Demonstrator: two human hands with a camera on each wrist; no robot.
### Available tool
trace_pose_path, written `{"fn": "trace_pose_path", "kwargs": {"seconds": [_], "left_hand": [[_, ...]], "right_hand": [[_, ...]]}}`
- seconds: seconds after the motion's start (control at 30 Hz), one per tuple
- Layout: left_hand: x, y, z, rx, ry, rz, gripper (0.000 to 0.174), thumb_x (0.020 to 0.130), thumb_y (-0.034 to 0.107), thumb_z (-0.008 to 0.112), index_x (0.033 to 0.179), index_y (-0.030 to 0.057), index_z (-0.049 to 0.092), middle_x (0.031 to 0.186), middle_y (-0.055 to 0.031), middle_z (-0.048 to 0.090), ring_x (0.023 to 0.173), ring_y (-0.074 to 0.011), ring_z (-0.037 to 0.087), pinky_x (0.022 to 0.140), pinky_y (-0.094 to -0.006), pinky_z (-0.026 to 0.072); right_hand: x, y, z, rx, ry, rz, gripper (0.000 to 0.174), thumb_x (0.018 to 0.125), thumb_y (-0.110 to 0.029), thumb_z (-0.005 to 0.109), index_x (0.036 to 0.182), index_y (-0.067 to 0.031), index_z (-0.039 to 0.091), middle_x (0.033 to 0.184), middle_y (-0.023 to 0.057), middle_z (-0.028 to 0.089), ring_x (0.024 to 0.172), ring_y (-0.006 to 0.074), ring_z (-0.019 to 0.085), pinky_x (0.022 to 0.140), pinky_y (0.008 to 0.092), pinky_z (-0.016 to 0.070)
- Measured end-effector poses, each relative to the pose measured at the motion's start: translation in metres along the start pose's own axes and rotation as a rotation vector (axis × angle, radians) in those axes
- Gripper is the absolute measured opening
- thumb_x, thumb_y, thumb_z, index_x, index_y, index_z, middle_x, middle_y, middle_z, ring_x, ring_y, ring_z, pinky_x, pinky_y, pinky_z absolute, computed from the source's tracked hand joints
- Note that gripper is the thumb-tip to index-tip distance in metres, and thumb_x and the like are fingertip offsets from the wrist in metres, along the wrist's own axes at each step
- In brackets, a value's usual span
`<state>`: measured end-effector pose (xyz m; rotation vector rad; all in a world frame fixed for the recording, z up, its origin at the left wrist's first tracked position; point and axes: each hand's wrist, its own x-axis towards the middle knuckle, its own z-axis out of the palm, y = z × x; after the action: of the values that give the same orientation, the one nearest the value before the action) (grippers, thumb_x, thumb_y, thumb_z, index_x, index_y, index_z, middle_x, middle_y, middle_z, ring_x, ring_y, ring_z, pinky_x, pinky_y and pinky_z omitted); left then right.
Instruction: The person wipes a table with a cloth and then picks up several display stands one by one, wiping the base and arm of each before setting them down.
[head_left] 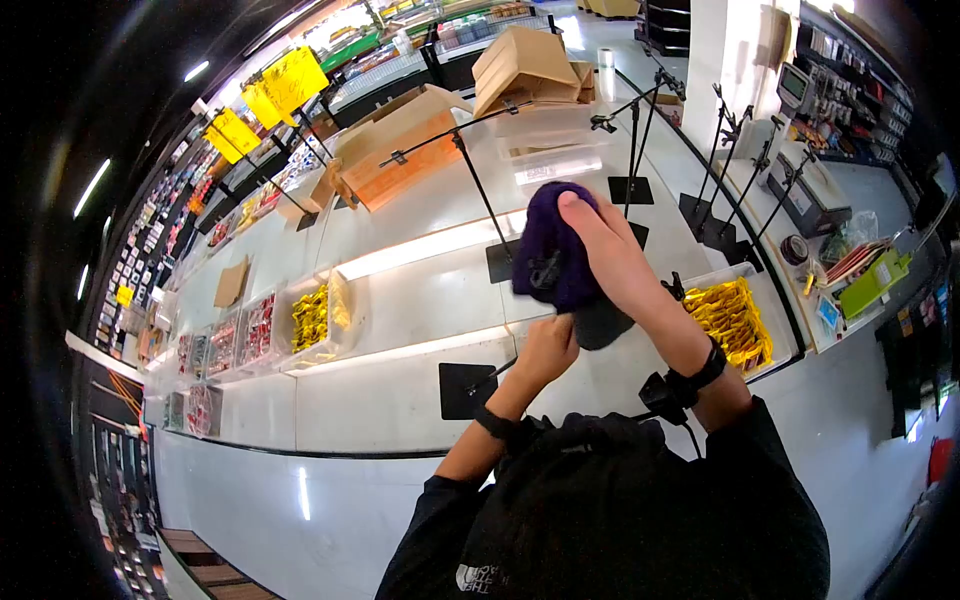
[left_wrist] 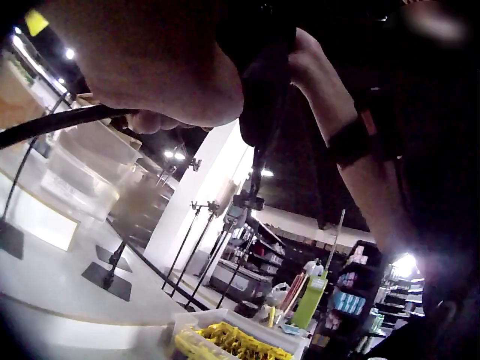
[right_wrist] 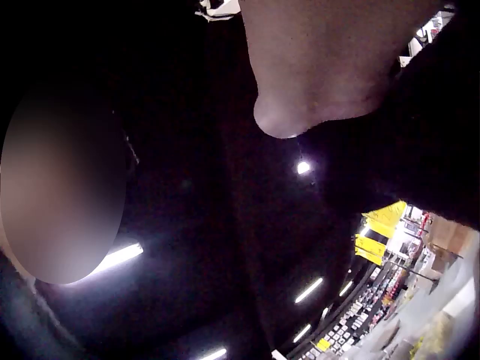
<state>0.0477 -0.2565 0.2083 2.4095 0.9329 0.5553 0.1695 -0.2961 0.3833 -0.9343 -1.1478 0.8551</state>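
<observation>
My right hand (head_left: 612, 252) holds a dark purple, fuzzy cloth (head_left: 548, 240) above the counter, thumb over its top. A black patch shows on its near face, and a dark grey part (head_left: 603, 325) hangs below. My left hand (head_left: 550, 348) is curled just under the cloth, round a thin black rod (left_wrist: 60, 124) that runs into the fingers in the left wrist view. In the head view this rod leads from a square black stand base (head_left: 455, 395) beside my left wrist. The rod's upper end is hidden. The right wrist view shows little of the cloth, mostly dark.
Several black stands (head_left: 470, 165) rise from the white counter (head_left: 400, 300). Clear bins of packets (head_left: 258, 330) line its left, and a bin of yellow packets (head_left: 735, 320) stands to the right. Cardboard boxes (head_left: 395, 150) are behind. Yellow signs (head_left: 290, 82) hang at the far left.
</observation>
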Motion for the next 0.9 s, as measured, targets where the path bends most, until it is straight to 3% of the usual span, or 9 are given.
{"fn": "trace_pose_path", "kwargs": {"seconds": [0.07,0.17,0.2,0.23,0.37,0.5,0.57,0.6,0.9], "left_hand": [[0.002,0.008,-0.007,-0.166,0.32,0.198,0.016,0.07,0.007,0.059,0.085,0.0006,0.059,0.072,-0.0209,0.06,0.067,-0.0396,0.058,0.058,-0.046,0.0459],[0.007,0.023,-0.012,-0.219,0.354,0.276,0.018,0.069,0.008,0.06,0.085,0.0011,0.058,0.072,-0.02,0.06,0.067,-0.0387,0.058,0.058,-0.0453,0.0463],[0.008,0.026,-0.01,-0.218,0.325,0.286,0.018,0.069,0.008,0.06,0.085,0.0013,0.058,0.072,-0.0198,0.06,0.066,-0.0384,0.058,0.058,-0.0451,0.0464],[0.007,0.027,-0.006,-0.204,0.284,0.292,0.018,0.068,0.008,0.06,0.086,0.0015,0.058,0.072,-0.0195,0.06,0.066,-0.0381,0.058,0.057,-0.0449,0.0465],[-0.006,0.032,0.005,-0.144,0.18,0.287,0.02,0.068,0.008,0.061,0.086,0.0023,0.057,0.072,-0.0184,0.06,0.066,-0.0369,0.059,0.057,-0.044,0.047],[-0.011,0.026,0.014,-0.013,0.05,0.218,0.024,0.067,0.009,0.062,0.09,0.0026,0.057,0.073,-0.016,0.06,0.065,-0.0345,0.059,0.056,-0.0409,0.0487],[-0.008,0.026,0.018,0.041,0.019,0.211,0.021,0.067,0.01,0.062,0.086,0.0023,0.056,0.073,-0.0153,0.058,0.063,-0.0338,0.059,0.054,-0.0397,0.0485],[-0.007,0.029,0.021,0.065,0.03,0.186,0.02,0.067,0.01,0.061,0.084,0.002,0.055,0.073,-0.0155,0.058,0.063,-0.0336,0.058,0.054,-0.04,0.0483],[0.003,0.055,0.05,0.109,-0.025,0.088,0.017,0.065,0.01,0.063,0.079,0.0035,0.056,0.071,-0.0138,0.058,0.063,-0.0323,0.058,0.054,-0.0398,0.0477]], "right_hand": [[-0.013,0.003,0.002,-0.038,0.057,-0.202,0.034,0.091,-0.029,0.042,0.107,0.0004,0.045,0.084,0.0089,0.055,0.077,0.0147,0.051,0.072,0.0281,0.0429],[-0.021,0.013,0.01,-0.052,0.027,-0.624,0.033,0.076,-0.014,0.058,0.104,0.0005,0.047,0.101,0.017,0.054,0.096,0.0281,0.054,0.086,0.0365,0.0416],[-0.019,0.012,0.002,-0.299,-0.113,-0.773,0.042,0.067,-0.014,0.066,0.103,-0.0002,0.047,0.112,0.0174,0.051,0.108,0.0349,0.048,0.093,0.0415,0.0384],[-0.023,0.0,0.002,-0.635,-0.179,-0.721,0.04,0.069,-0.023,0.069,0.098,-0.0047,0.048,0.121,0.0163,0.048,0.114,0.0371,0.044,0.094,0.0485,0.0356],[-0.014,0.023,-0.001,-1.12,0.019,-0.625,0.049,0.064,-0.023,0.073,0.106,-0.0115,0.05,0.123,0.0121,0.044,0.114,0.033,0.04,0.091,0.0452,0.0362],[0.006,0.037,-0.027,-1.137,0.148,-0.404,0.051,0.068,-0.025,0.072,0.111,-0.0112,0.048,0.11,0.0127,0.049,0.099,0.033,0.047,0.086,0.0398,0.0414],[0.015,0.046,-0.04,-1.061,0.202,-0.192,0.048,0.069,-0.028,0.07,0.108,-0.0099,0.047,0.099,0.015,0.053,0.088,0.0336,0.055,0.075,0.0388,0.0484],[0.018,0.05,-0.046,-1.049,0.206,-0.184,0.05,0.071,-0.029,0.069,0.109,-0.0068,0.046,0.091,0.0168,0.056,0.079,0.036,0.059,0.07,0.0399,0.0499],[0.026,0.061,-0.094,-0.694,0.112,-0.123,0.034,0.079,-0.03,0.062,0.09,0.0019,0.055,0.075,0.022,0.06,0.072,0.0358,0.061,0.065,0.0403,0.0486]]}}
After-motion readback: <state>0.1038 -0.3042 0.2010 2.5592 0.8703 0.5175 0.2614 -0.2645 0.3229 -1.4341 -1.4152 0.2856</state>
